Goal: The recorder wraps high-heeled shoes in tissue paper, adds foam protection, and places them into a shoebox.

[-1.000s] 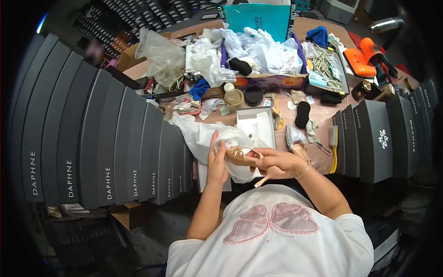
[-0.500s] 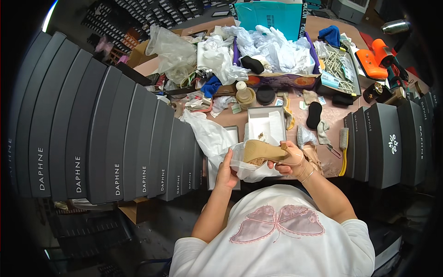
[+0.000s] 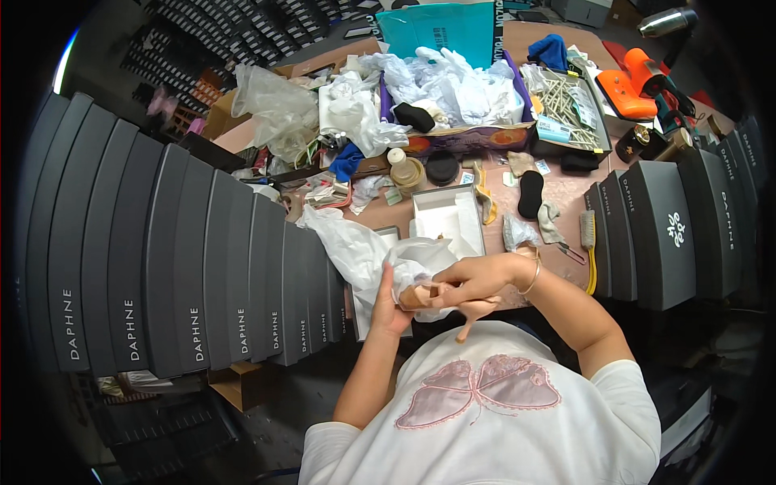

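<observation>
Close in front of my chest I hold a tan high-heeled shoe, its thin heel pointing down. My left hand cups the shoe from the left. My right hand grips it from above and the right, with a thin bangle on the wrist. White tissue paper drapes from the shoe up and left onto the table. An open white box lies just beyond my hands.
Rows of dark grey shoe boxes stand on the left, more boxes on the right. The brown table carries crumpled paper, plastic bags, a teal bag, an orange drill, a brush and small black pieces.
The shoe has turned in my hands: its flat tan sole faced up half a second ago, now the heel points down. My hands moved slightly lower, closer to my chest.
</observation>
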A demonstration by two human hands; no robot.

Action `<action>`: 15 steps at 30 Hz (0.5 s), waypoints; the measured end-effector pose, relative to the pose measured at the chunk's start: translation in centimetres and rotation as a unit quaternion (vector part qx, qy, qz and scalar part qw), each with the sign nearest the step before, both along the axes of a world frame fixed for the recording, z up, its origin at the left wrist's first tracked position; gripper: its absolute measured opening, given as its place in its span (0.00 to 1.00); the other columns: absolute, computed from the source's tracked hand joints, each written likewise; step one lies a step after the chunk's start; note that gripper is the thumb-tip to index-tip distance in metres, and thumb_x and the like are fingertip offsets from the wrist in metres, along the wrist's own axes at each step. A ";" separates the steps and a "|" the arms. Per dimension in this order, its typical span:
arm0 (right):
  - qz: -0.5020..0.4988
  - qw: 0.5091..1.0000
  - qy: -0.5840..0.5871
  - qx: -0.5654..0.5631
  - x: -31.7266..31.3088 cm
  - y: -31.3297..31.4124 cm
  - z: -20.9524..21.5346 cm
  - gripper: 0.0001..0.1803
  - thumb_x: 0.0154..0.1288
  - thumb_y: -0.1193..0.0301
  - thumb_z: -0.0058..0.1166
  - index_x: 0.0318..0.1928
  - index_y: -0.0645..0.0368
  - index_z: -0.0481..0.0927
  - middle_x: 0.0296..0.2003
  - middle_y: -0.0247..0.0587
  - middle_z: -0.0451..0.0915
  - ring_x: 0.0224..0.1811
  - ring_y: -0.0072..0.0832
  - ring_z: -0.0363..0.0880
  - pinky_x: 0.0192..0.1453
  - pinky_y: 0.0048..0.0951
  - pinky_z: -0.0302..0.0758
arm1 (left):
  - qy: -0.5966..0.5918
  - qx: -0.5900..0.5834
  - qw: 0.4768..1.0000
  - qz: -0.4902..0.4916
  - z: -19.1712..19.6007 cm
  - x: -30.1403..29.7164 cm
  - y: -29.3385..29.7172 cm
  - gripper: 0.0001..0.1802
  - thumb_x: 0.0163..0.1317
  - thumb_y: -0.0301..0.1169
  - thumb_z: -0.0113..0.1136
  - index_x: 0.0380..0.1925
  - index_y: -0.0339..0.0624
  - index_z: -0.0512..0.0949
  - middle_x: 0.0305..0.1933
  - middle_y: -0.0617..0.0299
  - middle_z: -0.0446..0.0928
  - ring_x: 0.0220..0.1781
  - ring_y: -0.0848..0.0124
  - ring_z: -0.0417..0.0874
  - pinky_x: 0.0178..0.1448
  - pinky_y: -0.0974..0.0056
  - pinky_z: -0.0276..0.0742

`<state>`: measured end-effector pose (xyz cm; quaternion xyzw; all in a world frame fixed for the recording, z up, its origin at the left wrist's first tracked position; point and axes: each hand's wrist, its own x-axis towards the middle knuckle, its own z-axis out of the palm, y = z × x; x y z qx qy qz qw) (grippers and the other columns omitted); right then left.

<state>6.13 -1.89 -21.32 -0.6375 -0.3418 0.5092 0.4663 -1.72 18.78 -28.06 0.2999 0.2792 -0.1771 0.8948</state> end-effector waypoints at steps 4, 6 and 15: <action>-0.145 0.973 0.146 0.104 -0.5 -0.1 1.5 0.34 0.71 0.46 0.38 0.64 0.60 0.63 0.42 0.42 0.79 0.41 0.25 0.78 0.46 0.24 0.74 | -0.021 -0.054 0.998 0.022 -1.9 1.2 -0.1 0.22 0.65 0.47 0.45 0.45 0.41 0.75 0.42 0.56 0.80 0.43 0.63 0.81 0.50 0.57 0.77; -0.207 0.939 0.193 0.194 -1.6 -1.1 2.1 0.34 0.71 0.51 0.44 0.68 0.58 0.57 0.44 0.41 0.78 0.42 0.27 0.78 0.47 0.26 0.75 | -0.047 -0.070 0.995 0.052 -2.0 1.7 0.3 0.23 0.64 0.46 0.40 0.44 0.41 0.77 0.42 0.56 0.80 0.43 0.64 0.81 0.49 0.60 0.77; -0.236 0.953 -0.103 0.161 -7.2 3.0 2.5 0.16 0.60 0.67 0.62 0.45 0.64 0.80 0.36 0.43 0.82 0.34 0.27 0.79 0.39 0.27 0.74 | -0.082 -0.160 0.978 0.108 -1.2 1.5 -0.8 0.23 0.65 0.44 0.46 0.53 0.40 0.68 0.53 0.53 0.73 0.55 0.60 0.76 0.60 0.56 0.73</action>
